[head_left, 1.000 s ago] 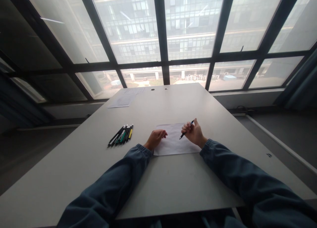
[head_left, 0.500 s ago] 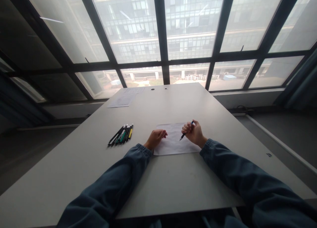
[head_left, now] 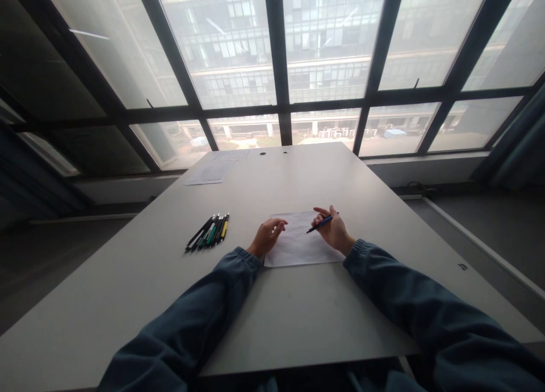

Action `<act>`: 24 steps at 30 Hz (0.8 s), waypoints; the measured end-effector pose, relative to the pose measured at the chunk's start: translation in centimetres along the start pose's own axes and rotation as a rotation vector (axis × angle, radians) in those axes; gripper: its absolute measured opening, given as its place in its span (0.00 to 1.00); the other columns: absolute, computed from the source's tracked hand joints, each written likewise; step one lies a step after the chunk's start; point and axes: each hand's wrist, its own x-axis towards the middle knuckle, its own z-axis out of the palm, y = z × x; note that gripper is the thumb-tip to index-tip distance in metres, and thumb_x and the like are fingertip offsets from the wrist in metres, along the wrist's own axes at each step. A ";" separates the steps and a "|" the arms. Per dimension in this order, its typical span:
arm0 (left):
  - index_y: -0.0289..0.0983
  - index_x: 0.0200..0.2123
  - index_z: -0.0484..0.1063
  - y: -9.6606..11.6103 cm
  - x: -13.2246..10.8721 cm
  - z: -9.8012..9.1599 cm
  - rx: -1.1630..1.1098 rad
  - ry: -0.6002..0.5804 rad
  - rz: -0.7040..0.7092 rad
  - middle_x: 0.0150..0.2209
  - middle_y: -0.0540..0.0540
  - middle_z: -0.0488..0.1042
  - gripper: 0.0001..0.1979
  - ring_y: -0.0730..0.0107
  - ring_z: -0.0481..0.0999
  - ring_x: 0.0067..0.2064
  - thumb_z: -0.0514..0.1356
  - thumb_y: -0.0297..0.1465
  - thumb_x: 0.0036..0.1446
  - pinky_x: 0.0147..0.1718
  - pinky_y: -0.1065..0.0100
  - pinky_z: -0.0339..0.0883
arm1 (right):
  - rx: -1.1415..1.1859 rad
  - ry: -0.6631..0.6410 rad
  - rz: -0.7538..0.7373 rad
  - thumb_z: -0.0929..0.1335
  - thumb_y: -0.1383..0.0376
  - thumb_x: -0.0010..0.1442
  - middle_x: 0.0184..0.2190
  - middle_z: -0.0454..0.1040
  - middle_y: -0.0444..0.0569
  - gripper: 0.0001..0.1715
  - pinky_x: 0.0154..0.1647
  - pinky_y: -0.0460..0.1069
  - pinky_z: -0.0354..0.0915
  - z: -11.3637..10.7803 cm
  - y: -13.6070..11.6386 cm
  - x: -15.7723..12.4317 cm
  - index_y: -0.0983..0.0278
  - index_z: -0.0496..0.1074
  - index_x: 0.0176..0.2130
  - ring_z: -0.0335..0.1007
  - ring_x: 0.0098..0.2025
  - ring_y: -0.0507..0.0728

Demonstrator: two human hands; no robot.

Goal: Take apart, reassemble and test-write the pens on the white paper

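A white sheet of paper lies on the table between my two hands. My right hand is above the paper's right side, closed on a dark pen with blue on it. The index finger reaches out over the pen, whose tip points left and down. At the paper's left edge rests my left hand, with nothing in it. Its fingers are bent and loosely apart from the thumb. Farther left is a row of several pens, mostly black, with green and yellow ones among them.
The white table stretches away to the windows. More printed sheets lie at its far left. Two small dark round spots mark the far edge. A small dark mark is near the right edge.
In my right hand the pen has tilted from steep to flatter, and the index finger has stretched out. My left fingers have loosened and lifted a little. The paper has stayed in place.
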 end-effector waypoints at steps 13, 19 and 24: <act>0.40 0.62 0.65 -1.4 -0.1 0.3 0.372 -0.183 -0.072 0.64 0.39 0.63 0.34 0.45 0.56 0.67 0.62 0.48 0.55 0.64 0.42 0.46 | -0.205 0.105 -0.142 0.61 0.34 0.57 0.32 0.77 0.51 0.36 0.25 0.50 0.63 -0.4 0.6 0.0 0.60 0.74 0.41 0.70 0.29 0.56; 0.44 0.64 0.62 -0.1 -0.2 -0.3 0.338 -0.279 0.001 0.65 0.39 0.62 0.36 0.44 0.55 0.68 0.63 0.49 0.55 0.64 0.37 0.41 | -0.377 0.177 -0.300 0.73 0.51 0.52 0.26 0.75 0.44 0.19 0.22 0.45 0.60 -0.2 0.7 0.1 0.60 0.69 0.36 0.69 0.27 0.53; 0.47 0.60 0.67 0.2 -0.1 -0.3 0.321 -0.367 0.055 0.64 0.42 0.63 0.30 0.46 0.56 0.67 0.62 0.48 0.56 0.64 0.39 0.42 | -0.573 0.183 -0.422 0.71 0.58 0.52 0.22 0.71 0.42 0.13 0.19 0.45 0.57 -0.1 1.1 0.1 0.61 0.70 0.35 0.65 0.22 0.51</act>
